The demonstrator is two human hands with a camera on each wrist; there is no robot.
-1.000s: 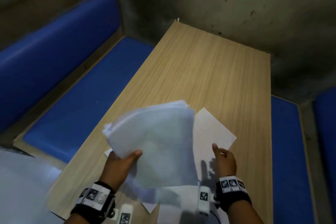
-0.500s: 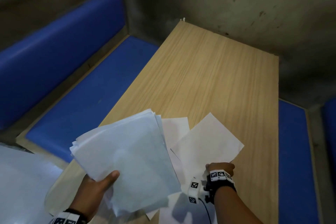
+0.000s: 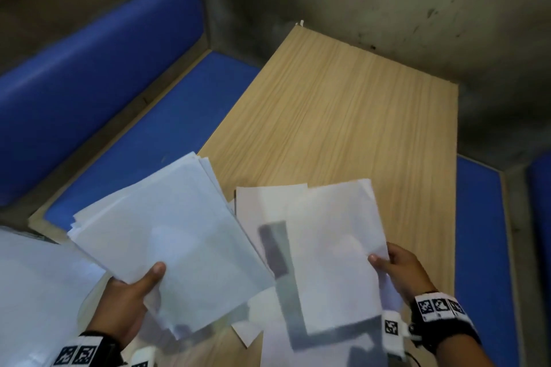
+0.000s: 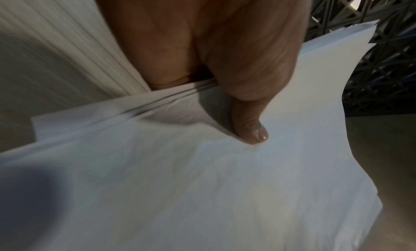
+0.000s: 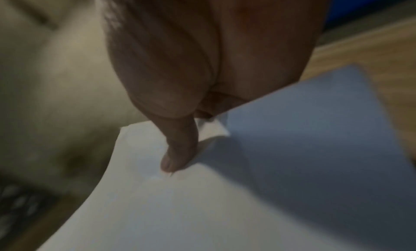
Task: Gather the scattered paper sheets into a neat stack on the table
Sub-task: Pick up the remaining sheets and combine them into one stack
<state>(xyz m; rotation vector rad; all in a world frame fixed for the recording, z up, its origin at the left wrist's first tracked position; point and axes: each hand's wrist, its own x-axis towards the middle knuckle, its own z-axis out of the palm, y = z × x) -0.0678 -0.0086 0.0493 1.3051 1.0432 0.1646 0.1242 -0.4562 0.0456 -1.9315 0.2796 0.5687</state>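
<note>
My left hand [image 3: 125,301] grips a sheaf of paper sheets [image 3: 170,244] at its near corner, thumb [image 4: 249,128] pressed flat on the top page and the other fingers hidden beneath; from the left wrist view the edges of several sheets [image 4: 157,98] show fanned slightly where they enter my palm, so the bundle is not squared. It is lifted and tilted, its far corner reaching out over the left edge of the wooden table [image 3: 357,116] toward the blue bench seat [image 3: 155,134]. My right hand [image 3: 402,271] pinches a single white sheet [image 3: 337,253] by its right edge, thumb [image 5: 178,153] on top and fingers under it; a small corner of the paper [image 5: 211,128] is folded up just beside the thumb. This sheet is raised above the tabletop and throws a dark shadow [image 3: 277,250] on the pages under it. Between my two grips and below them, more loose sheets [image 3: 265,202] lie flat on the table, overlapping at different angles, one peeking out beyond the far edge of the sheet in my right hand and another small corner [image 3: 246,334] showing near my wrists. The two held bundles sit close side by side, their inner edges overlapping from my view; whether they touch I cannot tell.
</note>
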